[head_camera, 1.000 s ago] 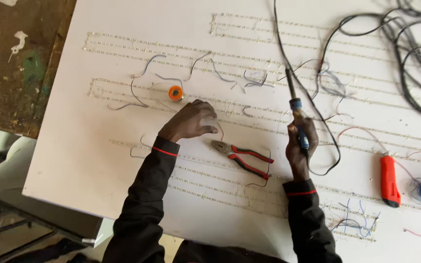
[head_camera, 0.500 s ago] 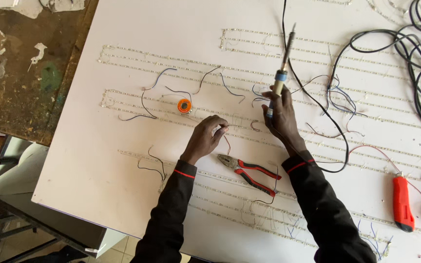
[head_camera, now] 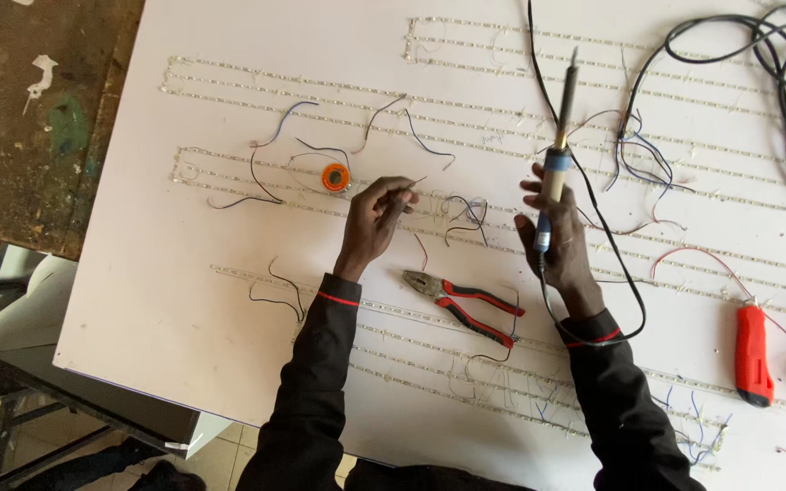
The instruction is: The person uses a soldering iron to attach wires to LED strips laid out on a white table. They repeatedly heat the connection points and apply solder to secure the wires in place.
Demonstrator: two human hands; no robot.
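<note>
The right hand (head_camera: 561, 250) is seen right of the frame's centre, its fingers (head_camera: 531, 186) curled loosely around the blue grip of a soldering iron (head_camera: 557, 155), with two fingertips spread out to the left of the handle. The iron is held nearly upright in the picture, its tip pointing toward the top of the frame, and its black cord (head_camera: 611, 264) is looped down around the right wrist.

The left hand (head_camera: 373, 223) is seen at the centre, its fingers (head_camera: 402, 189) pinched together on what appears to be a thin strand of wire; the strand itself is too fine to be told with certainty. Just to the left of this hand a small orange spool (head_camera: 336, 177) lies on the white bench (head_camera: 184, 300).

One pair of red-handled pliers (head_camera: 466, 305) is counted, lying between the two forearms. One red-handled tool (head_camera: 753, 355) is counted at the right edge, well apart from both hands. One soldering iron and one orange spool are counted. Several long rows of small light strips (head_camera: 320, 86) are laid across the bench, with loose wire ends over them. A bundle of black cables (head_camera: 775, 64) is seen at the upper right.

Compared with half a second earlier, the iron has been tilted more upright, and the left hand has been raised nearer the spool.
</note>
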